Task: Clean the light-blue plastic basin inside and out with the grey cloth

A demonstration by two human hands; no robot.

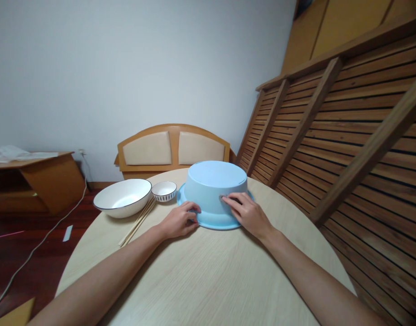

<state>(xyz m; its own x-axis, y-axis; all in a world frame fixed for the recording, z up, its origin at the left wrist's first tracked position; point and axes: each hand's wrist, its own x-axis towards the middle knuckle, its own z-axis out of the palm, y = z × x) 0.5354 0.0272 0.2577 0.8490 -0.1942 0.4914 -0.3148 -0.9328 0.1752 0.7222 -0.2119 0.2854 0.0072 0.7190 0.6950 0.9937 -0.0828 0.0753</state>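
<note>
A light blue plastic basin (208, 199) rests upside down on the round wooden table (214, 280), its flat bottom facing up. At the near left of its rim, my left hand (181, 220) has its fingers curled, holding the edge. My right hand (246, 212) is against the basin's front wall on the right. Its fingers are pinched at a small greyish spot on the wall; whether this is a loose thing or a mark I cannot make out.
Left of the basin stand a small striped bowl (164, 191) and a large white bowl (123, 199). Several wooden chopsticks (137, 222) lie beside them. Behind the table is a padded headboard (174, 147); a slatted wooden frame (330, 131) leans along the right.
</note>
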